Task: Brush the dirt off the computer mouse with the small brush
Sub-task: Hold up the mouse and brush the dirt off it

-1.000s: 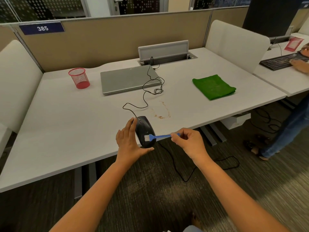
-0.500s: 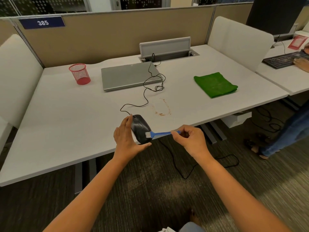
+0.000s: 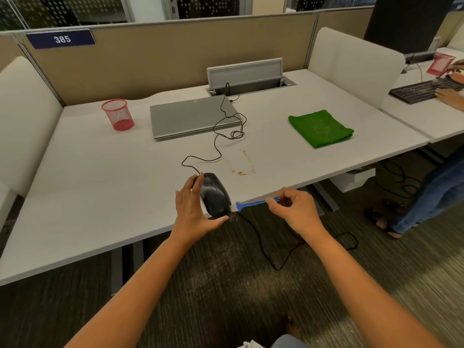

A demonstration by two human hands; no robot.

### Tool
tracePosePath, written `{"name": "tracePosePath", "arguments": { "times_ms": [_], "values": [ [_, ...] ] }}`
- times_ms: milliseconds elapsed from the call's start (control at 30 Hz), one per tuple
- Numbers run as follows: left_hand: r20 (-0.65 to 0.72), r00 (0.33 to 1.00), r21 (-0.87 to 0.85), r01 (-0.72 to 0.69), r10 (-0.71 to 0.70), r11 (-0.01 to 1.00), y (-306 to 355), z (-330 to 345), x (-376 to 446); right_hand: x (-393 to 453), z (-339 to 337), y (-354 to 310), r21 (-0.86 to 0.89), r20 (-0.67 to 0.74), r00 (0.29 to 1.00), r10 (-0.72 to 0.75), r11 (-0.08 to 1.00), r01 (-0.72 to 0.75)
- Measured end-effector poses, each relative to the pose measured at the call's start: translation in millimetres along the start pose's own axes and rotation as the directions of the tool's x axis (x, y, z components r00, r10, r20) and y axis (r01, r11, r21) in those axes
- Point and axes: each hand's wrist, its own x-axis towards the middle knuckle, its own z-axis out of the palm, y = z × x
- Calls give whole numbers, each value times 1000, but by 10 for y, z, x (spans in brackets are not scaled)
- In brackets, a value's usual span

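My left hand (image 3: 193, 209) grips a black wired computer mouse (image 3: 213, 194), tilted up over the desk's front edge, fingers behind it and thumb under its near end. Its thin black cable (image 3: 216, 136) runs back across the desk. My right hand (image 3: 295, 209) pinches the handle of a small blue brush (image 3: 251, 204) between thumb and fingers. The brush head with white bristles sits just right of the mouse's near end, a little apart from it. Brown dirt (image 3: 241, 167) lies on the desk behind the mouse.
On the white desk (image 3: 100, 184) stand a closed grey laptop (image 3: 190, 116), a red mesh cup (image 3: 117, 114) and a folded green cloth (image 3: 320, 128). A cable box (image 3: 247, 79) is open at the back. Another person (image 3: 426, 192) types at the right desk.
The brush head has swept off the mouse's surface to the right and now sits beside its near end. My left hand has turned the mouse slightly.
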Motion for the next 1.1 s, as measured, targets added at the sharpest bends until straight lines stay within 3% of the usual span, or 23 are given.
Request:
{"name": "tracePosePath", "arguments": {
  "times_ms": [200, 400, 567, 767, 867, 967, 1100],
  "values": [
    [-10, 1000, -13, -16, 16, 1000, 32, 16, 16, -6, 85, -45, 16, 99, 995, -10, 1000, 9],
    [-16, 1000, -30, 6, -6, 1000, 4, 0, 16, 72, -85, 37, 85, -24, 999, 28, 996, -26],
    [-19, 1000, -69, 16, -17, 998, 24, 29, 10, 25, 28, 13, 81, 105, 994, -20, 997, 12],
    [-30, 1000, -78, 5, -8, 997, 27, 10, 21, 92, -124, 150, 130, -31, 998, 62, 990, -57],
    [-30, 1000, -86, -3, 1, 996, 32, 14, 24, 132, -102, 130, 198, 14, 998, 63, 978, -64],
    [-23, 999, -72, -25, 24, 997, 26, 32, 26, 158, -44, 122, 164, 67, 995, 80, 982, -90],
    [13, 998, -22, -66, 67, 998, -10, 35, 10, 236, -105, 96, 111, -47, 991, 126, 986, -121]
  ]
}}
